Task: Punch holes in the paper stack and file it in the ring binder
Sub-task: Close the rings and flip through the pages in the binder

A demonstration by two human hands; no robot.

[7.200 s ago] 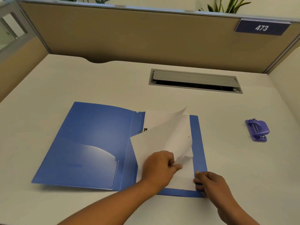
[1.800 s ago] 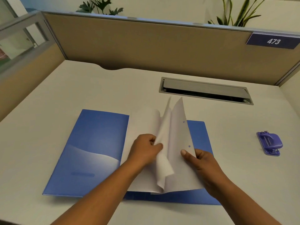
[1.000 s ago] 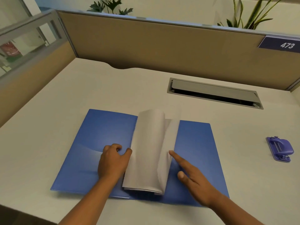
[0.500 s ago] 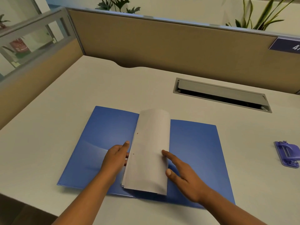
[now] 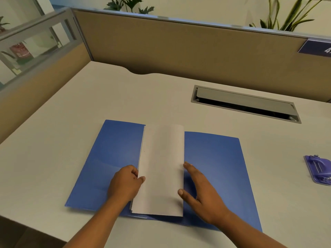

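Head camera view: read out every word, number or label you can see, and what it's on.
"4": white, on the blue plate on the partition; the rest is cut off by the frame edge.
Red object behind the glass, left: pale label, too blurred to read.
Paper stack, blue binder, purple hole punch: no text visible.
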